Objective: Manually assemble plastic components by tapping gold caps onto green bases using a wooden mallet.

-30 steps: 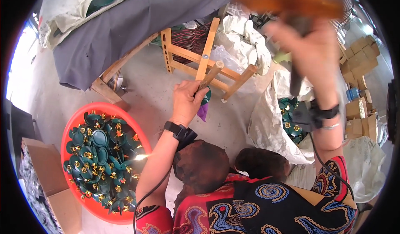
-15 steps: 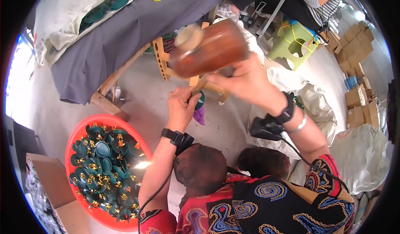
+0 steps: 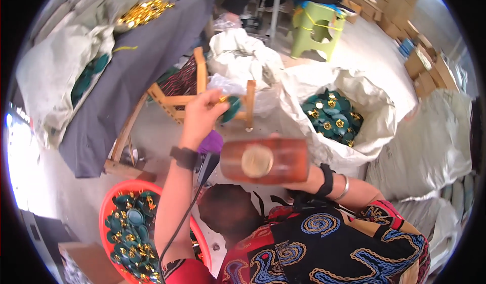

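Note:
In my left hand [image 3: 202, 114], raised in front of me, a dark green disc [image 3: 231, 109] with a small gold piece on it is pinched between thumb and fingers. My right hand [image 3: 307, 180], lower and closer to my body, holds a mallet [image 3: 288, 160]. Its thick brown cylindrical head, with a pale round spot, is blurred and hides the handle and most of my fingers. The mallet is apart from the disc. Something purple [image 3: 210, 142] hangs by my left wrist.
A red basin [image 3: 105, 218] of green discs with gold pieces stands at the lower left. A white sack [image 3: 379, 112] of similar pieces is at the right. Ahead are a wooden frame [image 3: 201, 74] and a green stool [image 3: 319, 31]. A grey-draped table [image 3: 136, 71] lies left.
The mallet has come down and towards my body with my right hand. My left hand has moved up and left with the green disc. The view has swung to the right.

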Demonstrator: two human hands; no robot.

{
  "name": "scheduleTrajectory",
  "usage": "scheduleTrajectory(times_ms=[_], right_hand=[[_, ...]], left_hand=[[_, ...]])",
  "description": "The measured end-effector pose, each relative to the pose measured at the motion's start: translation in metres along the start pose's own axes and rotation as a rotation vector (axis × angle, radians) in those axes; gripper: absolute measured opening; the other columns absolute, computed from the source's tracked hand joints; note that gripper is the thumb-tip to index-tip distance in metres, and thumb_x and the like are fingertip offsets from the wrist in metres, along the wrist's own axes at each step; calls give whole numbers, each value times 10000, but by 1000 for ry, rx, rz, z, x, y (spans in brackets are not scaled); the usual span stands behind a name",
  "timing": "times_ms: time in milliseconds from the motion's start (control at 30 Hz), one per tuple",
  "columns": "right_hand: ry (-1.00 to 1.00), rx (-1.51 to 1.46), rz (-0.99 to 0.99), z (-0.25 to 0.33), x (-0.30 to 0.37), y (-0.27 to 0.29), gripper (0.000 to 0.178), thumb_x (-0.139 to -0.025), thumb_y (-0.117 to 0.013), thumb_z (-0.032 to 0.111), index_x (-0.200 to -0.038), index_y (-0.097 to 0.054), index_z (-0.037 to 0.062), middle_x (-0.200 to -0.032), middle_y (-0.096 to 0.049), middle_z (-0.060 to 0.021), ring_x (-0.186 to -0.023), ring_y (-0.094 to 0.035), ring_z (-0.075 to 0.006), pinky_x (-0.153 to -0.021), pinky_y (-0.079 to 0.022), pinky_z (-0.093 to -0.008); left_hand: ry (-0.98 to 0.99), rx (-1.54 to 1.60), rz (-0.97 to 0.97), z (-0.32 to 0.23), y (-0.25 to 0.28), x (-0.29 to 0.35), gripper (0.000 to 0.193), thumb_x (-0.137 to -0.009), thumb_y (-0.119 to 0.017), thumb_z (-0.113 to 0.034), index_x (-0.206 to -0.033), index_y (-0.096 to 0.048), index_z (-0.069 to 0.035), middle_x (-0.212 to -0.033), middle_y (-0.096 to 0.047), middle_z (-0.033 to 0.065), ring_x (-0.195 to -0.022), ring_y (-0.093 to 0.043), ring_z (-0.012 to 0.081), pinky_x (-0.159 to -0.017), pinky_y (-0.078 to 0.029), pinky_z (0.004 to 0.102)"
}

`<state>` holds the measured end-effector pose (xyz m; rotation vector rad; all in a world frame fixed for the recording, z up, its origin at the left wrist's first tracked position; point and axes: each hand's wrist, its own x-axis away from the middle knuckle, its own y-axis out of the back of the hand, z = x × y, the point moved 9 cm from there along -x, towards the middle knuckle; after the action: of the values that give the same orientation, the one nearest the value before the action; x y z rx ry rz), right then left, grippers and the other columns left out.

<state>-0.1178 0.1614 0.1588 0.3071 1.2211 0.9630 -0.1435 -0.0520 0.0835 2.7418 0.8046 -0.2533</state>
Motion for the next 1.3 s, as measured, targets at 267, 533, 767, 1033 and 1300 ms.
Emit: scheduleTrajectory(times_ms=[267, 533, 767, 1033, 1300], right_hand=[[-311, -206, 1, -31, 27, -3, 275, -672, -775, 212, -923, -674, 161, -885, -642, -49, -768, -641, -197, -661, -525, -314], [-444, -320, -116, -48, 56, 1, 370, -753, -690, -5, -1102, -567, -1, -1044, -619, -71, -940, -598, -162, -825, -483, -295], [-406, -347, -1, -49, 49, -21, 334, -774, -674, -23, -1092, -575, -13, -1042, -609, -55, -930, -584, -130, -810, -486, -265], [-494, -387, -105, -47, 25, -8, 321, -761, -686, -21, -1063, -579, -18, -1034, -610, -49, -928, -584, -123, -806, -484, -263], [-500, -347, -241, -56, -46, 2, 270, -760, -695, 2, -1015, -610, -23, -949, -637, -35, -842, -595, -110, -759, -479, -258]], left_hand=[[-153, -27, -71, -43, 30, 2, 445, -796, -669, -132, -1185, -534, 37, -1089, -619, 122, -963, -592, 172, -830, -481, 298], [411, -877, -595, 32, 232, 300, 276, -725, -678, -135, -968, -660, -6, -847, -676, 160, -813, -668, 231, -718, -516, 325], [821, -1221, -277, 125, 153, 434, 255, -636, -708, -203, -840, -673, -55, -756, -650, 138, -724, -632, 317, -660, -507, 399], [660, -721, -424, 125, 184, 387, 147, -704, -652, -72, -637, -545, 2, -562, -553, 61, -507, -585, 181, -473, -443, 283], [521, 554, -256, 86, 77, 152, 169, -865, -594, -178, -931, -597, -22, -748, -638, 35, -595, -617, 119, -476, -434, 228]])
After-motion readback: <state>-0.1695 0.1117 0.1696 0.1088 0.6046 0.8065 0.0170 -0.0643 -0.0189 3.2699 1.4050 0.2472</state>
